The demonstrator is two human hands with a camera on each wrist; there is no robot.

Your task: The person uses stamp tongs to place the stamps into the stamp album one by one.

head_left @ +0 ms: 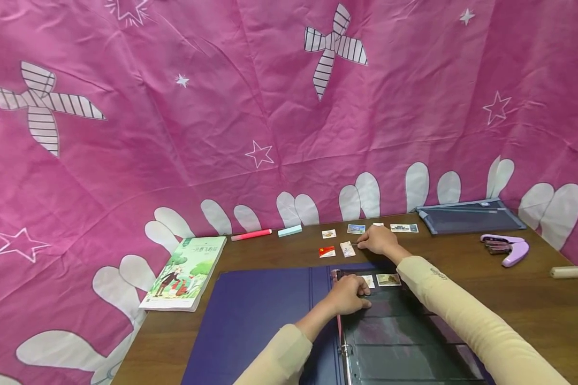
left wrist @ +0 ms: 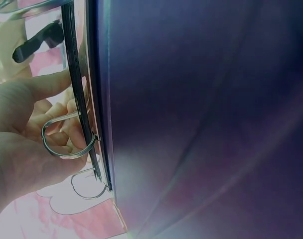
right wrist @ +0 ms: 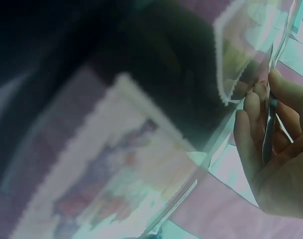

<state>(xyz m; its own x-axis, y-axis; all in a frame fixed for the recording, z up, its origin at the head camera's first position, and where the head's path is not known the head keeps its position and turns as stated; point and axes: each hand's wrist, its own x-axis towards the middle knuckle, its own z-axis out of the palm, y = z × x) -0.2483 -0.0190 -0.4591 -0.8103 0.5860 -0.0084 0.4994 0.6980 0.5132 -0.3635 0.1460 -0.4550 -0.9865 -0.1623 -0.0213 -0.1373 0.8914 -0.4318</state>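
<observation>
In the head view, my right hand (head_left: 378,239) reaches over the far side of the table. It pinches metal tweezers (right wrist: 269,124), clearest in the right wrist view. Their tip is by a small pale stamp (head_left: 348,249) on the wood; whether they grip it cannot be told. My left hand (head_left: 349,295) rests on the black pocket page (head_left: 390,329) of an open blue binder (head_left: 270,305), beside the ring spine, with its fingers loosely bent. Near those fingers, the top pocket holds a pale stamp (head_left: 369,281), partly hidden, and a brownish stamp (head_left: 388,279).
Around the right hand lie a red stamp (head_left: 326,251) and several other stamps. Farther out are a book (head_left: 185,272), a red marker (head_left: 251,235), a light blue strip (head_left: 289,231), a zip pouch (head_left: 472,216), a purple stapler (head_left: 506,248) and a cream cylinder (head_left: 567,272).
</observation>
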